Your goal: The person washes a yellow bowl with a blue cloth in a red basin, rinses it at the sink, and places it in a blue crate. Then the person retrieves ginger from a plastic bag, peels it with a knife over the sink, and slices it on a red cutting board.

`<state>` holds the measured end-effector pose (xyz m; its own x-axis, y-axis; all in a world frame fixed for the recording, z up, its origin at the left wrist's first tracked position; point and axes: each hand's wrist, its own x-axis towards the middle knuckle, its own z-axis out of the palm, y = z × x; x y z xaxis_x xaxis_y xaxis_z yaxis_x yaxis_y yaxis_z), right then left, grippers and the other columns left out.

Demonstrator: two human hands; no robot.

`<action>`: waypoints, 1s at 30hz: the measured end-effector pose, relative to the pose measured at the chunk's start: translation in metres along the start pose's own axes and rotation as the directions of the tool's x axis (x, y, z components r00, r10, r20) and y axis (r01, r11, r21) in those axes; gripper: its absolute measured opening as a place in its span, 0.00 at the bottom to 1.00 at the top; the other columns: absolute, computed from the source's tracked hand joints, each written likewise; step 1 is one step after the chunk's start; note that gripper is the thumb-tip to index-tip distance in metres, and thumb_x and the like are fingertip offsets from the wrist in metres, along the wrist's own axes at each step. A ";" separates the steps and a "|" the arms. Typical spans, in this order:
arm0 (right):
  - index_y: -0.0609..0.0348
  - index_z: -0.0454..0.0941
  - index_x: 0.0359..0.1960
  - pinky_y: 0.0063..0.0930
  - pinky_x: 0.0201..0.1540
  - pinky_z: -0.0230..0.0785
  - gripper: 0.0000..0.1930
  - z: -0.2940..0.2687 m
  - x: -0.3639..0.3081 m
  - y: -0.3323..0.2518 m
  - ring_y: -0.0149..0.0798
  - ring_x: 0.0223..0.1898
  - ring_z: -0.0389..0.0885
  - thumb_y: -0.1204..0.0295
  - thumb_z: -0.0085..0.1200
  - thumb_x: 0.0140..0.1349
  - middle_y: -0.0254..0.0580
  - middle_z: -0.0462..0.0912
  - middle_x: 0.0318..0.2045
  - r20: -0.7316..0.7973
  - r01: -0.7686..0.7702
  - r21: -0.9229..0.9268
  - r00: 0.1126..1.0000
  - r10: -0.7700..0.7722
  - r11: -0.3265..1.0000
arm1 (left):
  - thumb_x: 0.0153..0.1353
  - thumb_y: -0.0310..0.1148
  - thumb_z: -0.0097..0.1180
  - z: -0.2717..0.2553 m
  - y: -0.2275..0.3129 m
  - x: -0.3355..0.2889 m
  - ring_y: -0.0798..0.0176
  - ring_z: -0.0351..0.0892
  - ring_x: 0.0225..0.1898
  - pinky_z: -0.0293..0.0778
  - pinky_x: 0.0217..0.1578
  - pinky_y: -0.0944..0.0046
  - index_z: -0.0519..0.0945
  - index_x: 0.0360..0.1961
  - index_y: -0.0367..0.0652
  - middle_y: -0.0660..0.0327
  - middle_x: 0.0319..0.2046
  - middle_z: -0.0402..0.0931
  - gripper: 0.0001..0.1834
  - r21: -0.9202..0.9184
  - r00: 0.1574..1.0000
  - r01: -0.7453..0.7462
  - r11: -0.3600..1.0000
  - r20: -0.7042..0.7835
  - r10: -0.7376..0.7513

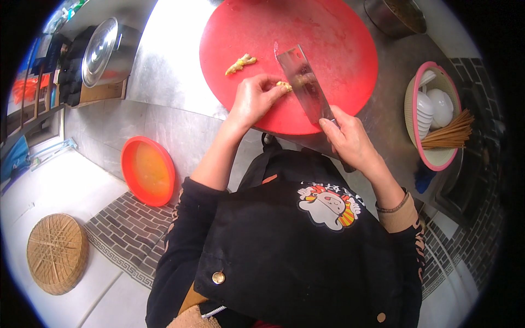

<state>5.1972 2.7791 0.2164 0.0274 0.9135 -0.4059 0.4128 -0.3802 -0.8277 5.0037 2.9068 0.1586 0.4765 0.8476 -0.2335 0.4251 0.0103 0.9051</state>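
A round red cutting board [344,60] lies on the metal counter in front of me. My left hand [254,99] is closed, its fingertips pinching a small knobby yellow piece of ginger [283,86] against the board. My right hand [353,143] grips the handle of a wide cleaver [307,87]. Its blade stands just right of the left fingertips, beside the ginger, and hides part of the board; whether the edge touches the ginger I cannot tell. Another piece of ginger [240,64] rests on the board to the left, apart from both hands.
On the right, a pink-rimmed basket [410,112] holds white bowls and brown chopsticks [451,131]. A metal pot [380,16] stands at the far right. Below the counter on the left are a red basin [128,174] of orange liquid and a woven basket [57,254]. A lidded pot [104,52] stands far left.
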 end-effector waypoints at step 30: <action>0.64 0.70 0.32 0.22 0.17 0.62 0.11 -0.008 0.033 -0.016 0.25 0.13 0.68 0.67 0.41 0.64 0.31 0.69 0.15 0.171 -0.122 0.151 0.981 0.095 0.981 | 0.57 0.30 0.62 0.000 -0.019 0.014 0.71 0.79 0.29 0.75 0.30 0.73 0.77 0.37 0.32 0.59 0.30 0.80 0.12 -0.343 0.995 0.013 0.939 0.095 0.021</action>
<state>5.1991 2.8161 0.2196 -0.0890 0.8349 -0.5431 0.2641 -0.5060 -0.8211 5.0026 2.9179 0.1385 0.5564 0.7932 -0.2473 0.1414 0.2030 0.9689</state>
